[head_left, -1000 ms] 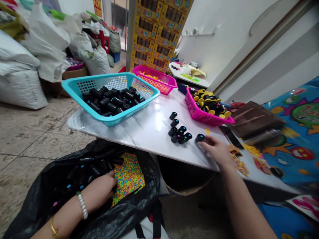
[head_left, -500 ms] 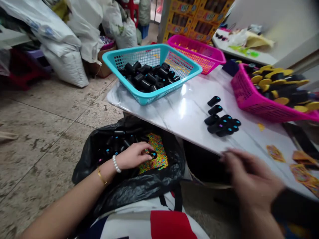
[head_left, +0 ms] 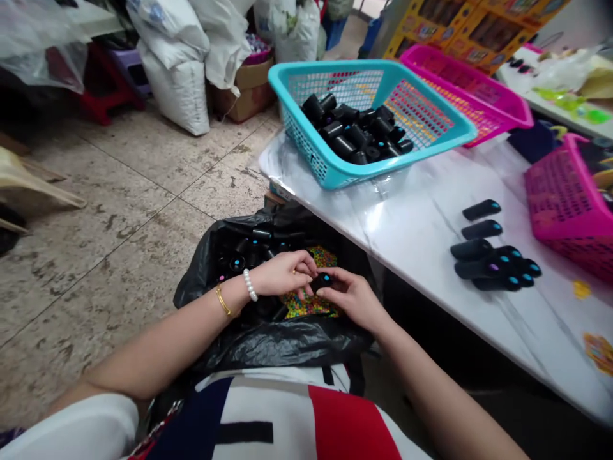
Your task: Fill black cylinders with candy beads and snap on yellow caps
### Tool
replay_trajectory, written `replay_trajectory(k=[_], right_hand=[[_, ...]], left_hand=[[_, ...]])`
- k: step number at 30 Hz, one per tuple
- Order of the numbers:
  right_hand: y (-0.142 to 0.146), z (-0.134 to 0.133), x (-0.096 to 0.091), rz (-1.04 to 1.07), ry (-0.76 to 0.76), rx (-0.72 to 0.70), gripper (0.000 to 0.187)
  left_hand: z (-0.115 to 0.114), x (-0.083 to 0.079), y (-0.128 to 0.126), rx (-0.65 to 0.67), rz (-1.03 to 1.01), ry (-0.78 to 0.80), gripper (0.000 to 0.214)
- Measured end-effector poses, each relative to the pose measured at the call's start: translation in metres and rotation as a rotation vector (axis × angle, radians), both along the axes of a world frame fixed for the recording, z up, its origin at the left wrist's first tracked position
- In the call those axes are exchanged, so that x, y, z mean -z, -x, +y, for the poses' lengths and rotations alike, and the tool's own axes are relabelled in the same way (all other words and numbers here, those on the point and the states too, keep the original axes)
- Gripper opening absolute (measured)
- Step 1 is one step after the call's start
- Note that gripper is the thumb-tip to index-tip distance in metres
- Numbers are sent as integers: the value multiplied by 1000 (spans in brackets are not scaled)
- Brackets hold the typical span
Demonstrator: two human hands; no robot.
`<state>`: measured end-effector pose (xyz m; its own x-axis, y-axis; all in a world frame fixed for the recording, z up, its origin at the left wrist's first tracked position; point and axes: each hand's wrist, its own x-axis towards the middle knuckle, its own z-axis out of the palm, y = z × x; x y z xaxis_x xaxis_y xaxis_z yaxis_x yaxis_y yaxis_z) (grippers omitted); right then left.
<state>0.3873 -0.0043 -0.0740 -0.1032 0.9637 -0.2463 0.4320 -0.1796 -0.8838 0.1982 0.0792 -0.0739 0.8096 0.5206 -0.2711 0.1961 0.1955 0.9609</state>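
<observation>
My left hand [head_left: 282, 273] and my right hand [head_left: 348, 299] meet over a black plastic bag [head_left: 282, 338] on my lap. Between their fingers is a small black cylinder [head_left: 322, 281] with a blue dot on its end, and both hands grip it. Below them lies a heap of multicoloured beads [head_left: 306, 305]. Several similar black cylinders [head_left: 249, 248] lie in the bag beside my left hand. On the marble table [head_left: 421, 191], to my right, several more cylinders [head_left: 493, 263] lie in a loose group, out of reach of my fingers.
A teal mesh basket [head_left: 335, 172] of black cylinders stands on the table's near corner. Pink mesh baskets [head_left: 569, 204] stand behind and to the right. White sacks [head_left: 175, 76] and a cardboard box [head_left: 242, 96] sit on the tiled floor at the back.
My right hand has come from the table edge to the bag and joined my left hand on the cylinder. The view has swung left and down, so the table sits further right.
</observation>
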Motion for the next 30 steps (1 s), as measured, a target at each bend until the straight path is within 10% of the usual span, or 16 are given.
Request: replay_trajectory(k=[5, 11, 19, 30], right_hand=[[5, 8, 8, -656, -302, -253, 36], [32, 2, 16, -768, -309, -672, 14], [-2, -18, -6, 26, -12, -220, 34], [-3, -21, -11, -170, -240, -171, 30]], left_hand=[[7, 6, 2, -117, 291, -694, 19], [6, 15, -4, -73, 349, -741, 23], [4, 16, -2, 13, 359, -747, 25], [2, 15, -6, 59, 392, -756, 28]])
